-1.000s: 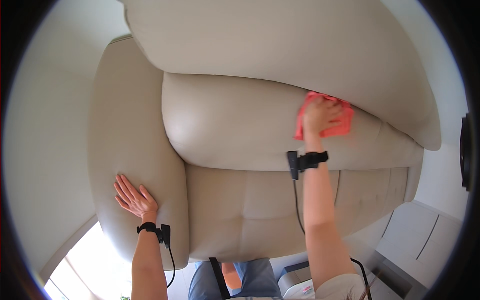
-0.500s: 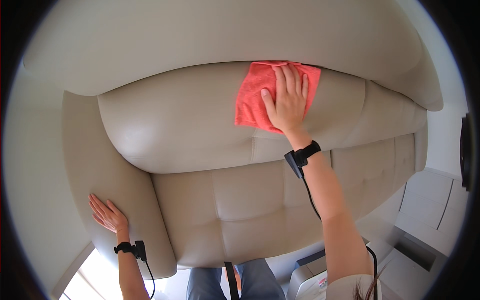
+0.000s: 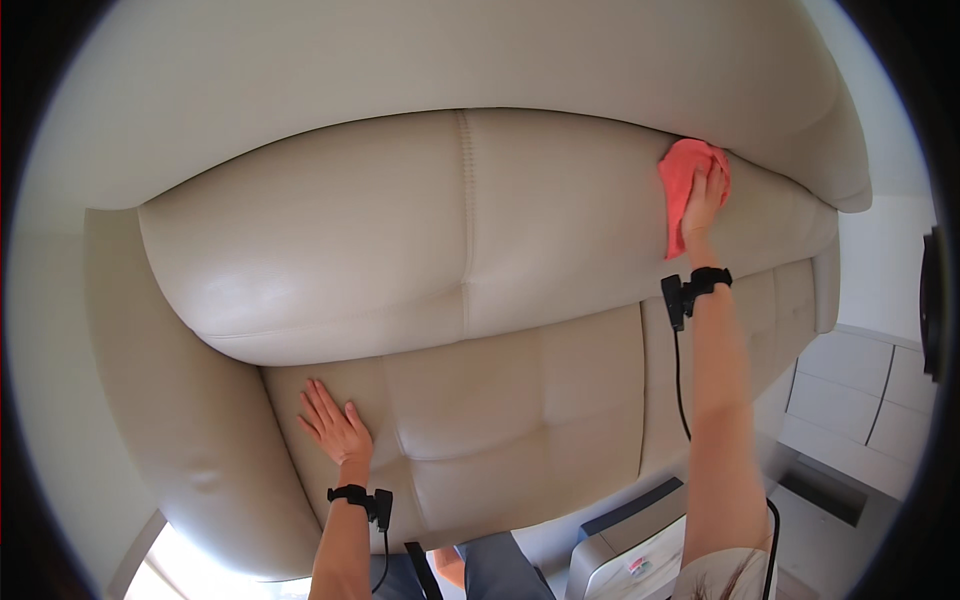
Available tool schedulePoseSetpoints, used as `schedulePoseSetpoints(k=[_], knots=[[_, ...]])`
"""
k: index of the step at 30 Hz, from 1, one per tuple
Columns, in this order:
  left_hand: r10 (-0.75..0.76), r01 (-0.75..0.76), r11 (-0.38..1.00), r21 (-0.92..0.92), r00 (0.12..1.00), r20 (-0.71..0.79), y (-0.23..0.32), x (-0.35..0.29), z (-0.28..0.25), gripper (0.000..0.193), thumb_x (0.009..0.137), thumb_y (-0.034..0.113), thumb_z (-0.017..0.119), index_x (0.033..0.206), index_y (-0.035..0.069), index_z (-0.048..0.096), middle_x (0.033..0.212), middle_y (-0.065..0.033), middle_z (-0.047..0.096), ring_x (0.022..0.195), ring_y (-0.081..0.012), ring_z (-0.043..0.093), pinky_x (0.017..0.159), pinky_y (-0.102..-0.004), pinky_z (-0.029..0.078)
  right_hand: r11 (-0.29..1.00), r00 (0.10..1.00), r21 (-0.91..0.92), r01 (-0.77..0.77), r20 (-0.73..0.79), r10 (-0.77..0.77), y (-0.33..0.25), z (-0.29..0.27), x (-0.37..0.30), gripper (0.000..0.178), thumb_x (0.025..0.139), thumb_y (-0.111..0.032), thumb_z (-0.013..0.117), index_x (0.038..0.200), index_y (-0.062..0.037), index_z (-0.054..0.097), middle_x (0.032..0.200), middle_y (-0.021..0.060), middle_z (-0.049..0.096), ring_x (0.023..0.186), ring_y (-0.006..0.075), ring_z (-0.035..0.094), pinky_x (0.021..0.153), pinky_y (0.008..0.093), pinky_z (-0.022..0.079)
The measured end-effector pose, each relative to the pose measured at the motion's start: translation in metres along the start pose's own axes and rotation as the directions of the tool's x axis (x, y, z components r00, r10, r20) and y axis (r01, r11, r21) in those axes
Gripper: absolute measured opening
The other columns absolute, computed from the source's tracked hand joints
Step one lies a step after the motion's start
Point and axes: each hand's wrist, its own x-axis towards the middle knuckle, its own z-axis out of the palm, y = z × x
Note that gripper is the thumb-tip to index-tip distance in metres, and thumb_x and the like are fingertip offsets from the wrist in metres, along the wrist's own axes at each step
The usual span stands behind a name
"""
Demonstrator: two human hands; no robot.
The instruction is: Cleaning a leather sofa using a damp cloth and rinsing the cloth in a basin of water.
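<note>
A red cloth (image 3: 684, 180) lies against the upper part of the sofa's backrest cushion (image 3: 570, 210), right of centre, just under the headrest's lower edge. My right hand (image 3: 704, 200) grips it, fingers pressed onto the bunched fabric, part of which hangs down on the left. With fingers spread, my left hand (image 3: 335, 428) rests flat on the beige seat cushion (image 3: 480, 400), beside the left armrest (image 3: 180, 400). It holds nothing. Each wrist wears a black strap with a small device and a cable.
Above the backrest runs the wide beige headrest (image 3: 480, 50). A grey and white box-like unit (image 3: 625, 540) stands by the front edge of the sofa, right of my legs (image 3: 500, 568). White drawers (image 3: 835, 405) are at the far right, near a dark object on the wall (image 3: 931, 300).
My right hand and the cloth have moved right along the backrest, and the cloth is more bunched. My left hand has shifted from the armrest to the seat cushion.
</note>
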Motion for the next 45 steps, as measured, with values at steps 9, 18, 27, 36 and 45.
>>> schedulePoseSetpoints(k=[9,18,27,36,45], knots=[[0.005,-0.005,1.000,0.009,0.998,-0.060,0.005,-0.004,0.001,0.060,0.095,0.035,0.026,0.147,0.006,0.019,0.154,-0.0067,0.018,0.142,-0.0285,0.012,0.113,-0.0495,0.004,0.920,0.988,0.368,-0.135,-0.022,0.154,0.008,-0.008,-0.029,0.057,0.097,-0.038,0.040,0.135,0.0044,0.039,0.141,0.0179,0.040,0.130,0.0285,0.037,0.108,0.0340,0.026],[0.004,-0.005,1.000,-0.006,0.997,-0.077,0.007,-0.007,0.010,0.061,0.094,0.035,0.026,0.147,0.005,0.018,0.154,-0.0085,0.017,0.142,-0.0303,0.011,0.113,-0.0506,0.003,0.541,0.870,0.806,-0.242,-0.066,0.488,0.033,0.002,-0.150,0.061,0.095,-0.047,0.042,0.141,-0.0085,0.030,0.141,0.0057,0.036,0.129,0.0192,0.035,0.108,0.0334,0.026],[-0.008,0.008,1.000,0.002,0.998,-0.063,0.002,-0.008,0.010,0.061,0.094,0.033,0.026,0.148,0.006,0.016,0.155,-0.0079,0.015,0.143,-0.0292,0.010,0.113,-0.0500,0.002,-0.015,0.621,0.884,-0.467,0.339,0.707,-0.035,0.023,-0.214,0.056,0.094,-0.052,0.037,0.132,-0.0121,0.037,0.134,0.0017,0.038,0.121,0.0189,0.040,0.102,0.0341,0.033],[-0.007,0.006,1.000,-0.021,0.998,-0.061,-0.009,-0.007,0.014,0.061,0.093,0.032,0.028,0.147,0.005,0.018,0.155,-0.0081,0.017,0.143,-0.0296,0.010,0.112,-0.0507,0.001,-0.081,0.434,0.787,-0.611,0.419,0.798,-0.138,0.037,-0.288,0.052,0.095,-0.054,0.036,0.126,-0.0137,0.043,0.124,-0.0009,0.046,0.109,0.0185,0.049,0.095,0.0328,0.040],[0.007,-0.013,0.998,-0.061,0.995,-0.097,0.003,-0.008,0.020,0.061,0.094,0.034,0.028,0.147,0.006,0.020,0.154,-0.0078,0.019,0.142,-0.0296,0.013,0.112,-0.0515,0.003,0.510,0.843,0.810,-0.292,-0.034,0.537,-0.066,0.045,-0.224,0.037,0.092,-0.047,0.043,0.107,-0.0132,0.045,0.105,0.0018,0.046,0.096,0.0178,0.044,0.088,0.0326,0.033]])
